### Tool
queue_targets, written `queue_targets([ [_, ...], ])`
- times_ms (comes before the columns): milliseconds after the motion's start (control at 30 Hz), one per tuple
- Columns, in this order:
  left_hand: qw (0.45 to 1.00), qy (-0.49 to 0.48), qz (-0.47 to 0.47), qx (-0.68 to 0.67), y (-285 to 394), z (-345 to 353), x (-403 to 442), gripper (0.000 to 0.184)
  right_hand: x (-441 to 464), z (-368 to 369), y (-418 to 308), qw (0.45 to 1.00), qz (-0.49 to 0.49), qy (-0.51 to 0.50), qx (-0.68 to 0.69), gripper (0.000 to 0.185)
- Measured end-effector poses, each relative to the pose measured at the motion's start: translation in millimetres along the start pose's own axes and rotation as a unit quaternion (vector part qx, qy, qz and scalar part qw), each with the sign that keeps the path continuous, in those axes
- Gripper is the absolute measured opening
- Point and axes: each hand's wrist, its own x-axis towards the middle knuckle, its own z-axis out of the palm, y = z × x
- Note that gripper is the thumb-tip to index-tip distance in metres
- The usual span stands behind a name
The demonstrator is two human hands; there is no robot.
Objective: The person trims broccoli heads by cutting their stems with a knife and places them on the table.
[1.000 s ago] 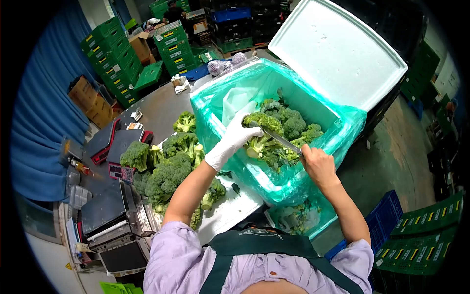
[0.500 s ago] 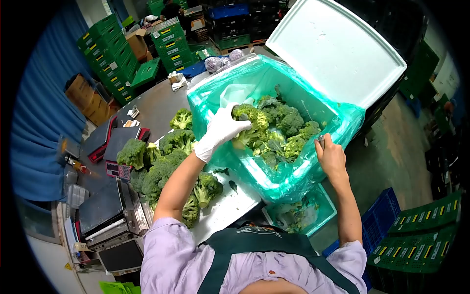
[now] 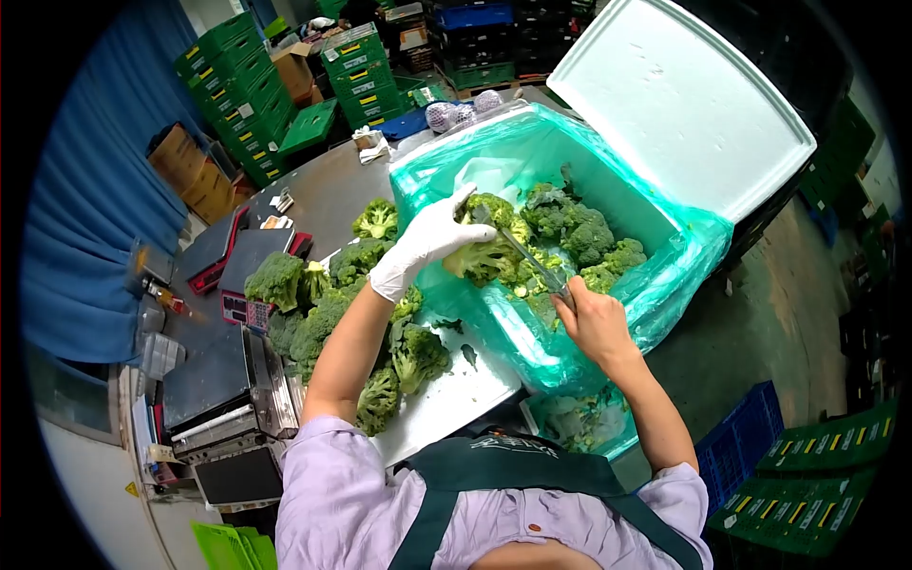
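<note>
My left hand, in a white glove, is closed on a broccoli head over the open foam box. Bare, my right hand grips the handle of a knife. The blade points up and left, its far end at the held broccoli near my left thumb; whether it cuts in cannot be made out. Inside the box, lined with a green plastic bag, lie several broccoli pieces. More broccoli heads are heaped left of the box, beside my left forearm.
A white foam lid leans open behind the box. Below the box's near edge sits a bin of trimmings. Scales stand at left on the metal table. Stacked green crates are at the back, blue crates lower right.
My right hand has moved left from the box's right edge, bringing the knife up to the broccoli. My left hand keeps its hold on the broccoli. The whole view has shifted slightly.
</note>
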Motion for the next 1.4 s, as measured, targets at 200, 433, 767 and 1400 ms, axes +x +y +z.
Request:
queue_targets([
  [200, 0.986, -0.05, 0.074, -0.142, -11, 11, -9, 0.089, 3, 12, 9, 0.999, 0.042, -0.004, -0.001, 0.026],
  [433, 0.99, 0.061, 0.074, -0.105, -3, 34, -15, 0.067, -2, 3, -4, 0.999, -0.019, 0.047, -0.004, 0.024],
  [767, 0.963, 0.203, 0.14, 0.105, 15, 61, -33, 0.062, -17, -7, 7, 0.998, 0.008, 0.046, -0.041, 0.024],
  [1400, 0.955, 0.181, 0.177, 0.156, 23, 60, -50, 0.089, -44, -22, -9, 1.0, 0.006, -0.025, -0.005, 0.025],
])
